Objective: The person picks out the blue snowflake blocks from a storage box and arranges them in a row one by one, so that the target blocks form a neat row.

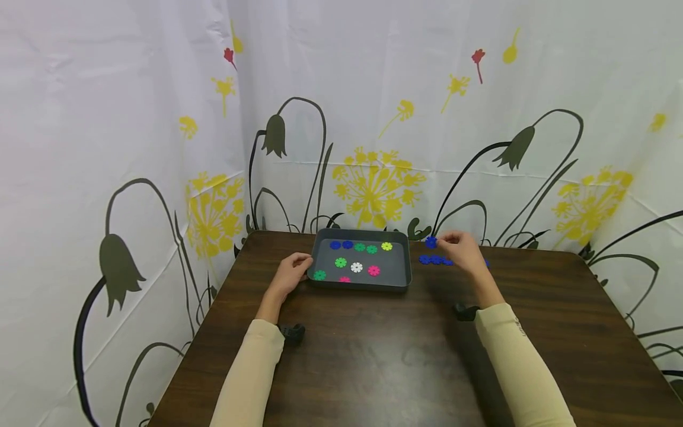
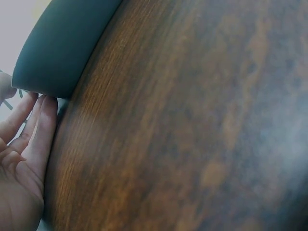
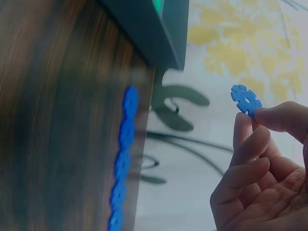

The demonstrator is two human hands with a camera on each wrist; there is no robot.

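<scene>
In the head view my left hand [image 1: 290,274] holds the left side of a dark grey tray [image 1: 358,287]. The left wrist view shows its fingertips against the outside of the tray wall [image 2: 62,48], with the thumb by the rim. My right hand [image 1: 463,252] pinches a blue flower-shaped disc [image 3: 247,100] between thumb and index finger, raised above the table right of the tray. Below it several blue flower-shaped discs [image 3: 122,165] lie in a row on the table, partly hidden by that hand in the head view.
Inside the tray lie loose flower discs: blue ones [image 1: 335,245], green ones [image 1: 340,262], a yellow one [image 1: 386,246], a white one [image 1: 356,267] and pink ones [image 1: 374,270]. The dark wooden table [image 1: 363,356] ends at a flower-printed curtain [image 1: 373,118].
</scene>
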